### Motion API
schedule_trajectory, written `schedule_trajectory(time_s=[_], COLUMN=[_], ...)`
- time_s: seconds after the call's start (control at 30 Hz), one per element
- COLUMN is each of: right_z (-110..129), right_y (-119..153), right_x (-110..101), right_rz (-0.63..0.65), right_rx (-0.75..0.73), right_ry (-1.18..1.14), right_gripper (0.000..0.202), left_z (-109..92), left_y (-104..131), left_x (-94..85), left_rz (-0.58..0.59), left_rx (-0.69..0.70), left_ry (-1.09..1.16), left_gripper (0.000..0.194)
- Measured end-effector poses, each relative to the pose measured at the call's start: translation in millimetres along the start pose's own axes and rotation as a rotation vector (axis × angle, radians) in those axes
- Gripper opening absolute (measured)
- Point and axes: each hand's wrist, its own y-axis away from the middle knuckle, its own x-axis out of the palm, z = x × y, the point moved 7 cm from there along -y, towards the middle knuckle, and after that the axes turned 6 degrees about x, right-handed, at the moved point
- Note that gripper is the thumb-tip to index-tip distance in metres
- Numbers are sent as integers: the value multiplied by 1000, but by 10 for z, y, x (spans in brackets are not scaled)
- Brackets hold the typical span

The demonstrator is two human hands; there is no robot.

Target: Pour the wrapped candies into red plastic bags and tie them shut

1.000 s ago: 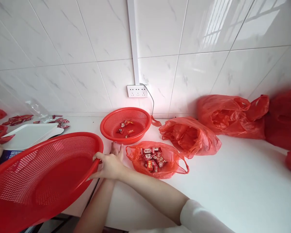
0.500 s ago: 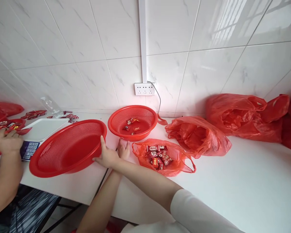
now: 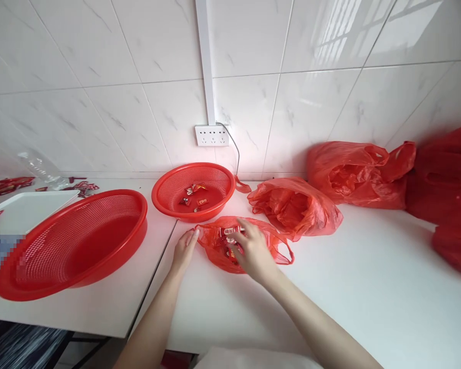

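Note:
A thin red plastic bag [image 3: 218, 260] lies open on the white table, with several red-wrapped candies [image 3: 230, 231] inside. My left hand [image 3: 185, 249] pinches the bag's left edge between thumb and fingers. Over the bag's opening, my right hand [image 3: 253, 248] reaches down with its fingers apart, above or touching the candies; nothing is visibly held in it. Behind the bag, a round red basket [image 3: 194, 209] holds a few wrapped candies. A larger red basket [image 3: 80, 246] with nothing in it stands to the left of my left hand.
More red bags [image 3: 295, 205] stand along the wall at the right. At the left are a white scale tray [image 3: 30, 210], a clear plastic bottle [image 3: 42, 169] and loose wrapped pieces. A power strip [image 3: 212, 136] with a cable is on the wall. A seam crosses the table.
My right hand has left the large basket's rim and moved right to the bag's opening. My left hand has taken hold of the bag's edge. The view has shifted right.

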Motion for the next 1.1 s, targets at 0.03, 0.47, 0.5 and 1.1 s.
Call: schedule_trajectory(time_s=[0.03, 0.47, 0.5, 1.1], right_z=[-238, -1105, -1040, 659], right_y=[118, 551, 436, -454], right_x=[-115, -940, -1130, -1469], right_rz=[-19, -100, -191, -42], right_rx=[91, 450, 419, -412], right_ry=[37, -299, -310, -456], right_gripper=[22, 30, 27, 18], left_z=[125, -571, -745, -1767], left_y=[27, 12, -1, 326], left_x=[155, 70, 60, 1097], left_rz=[21, 182, 201, 829], left_rx=[-10, 116, 165, 276], left_ry=[24, 534, 576, 368], left_gripper=[49, 17, 15, 30])
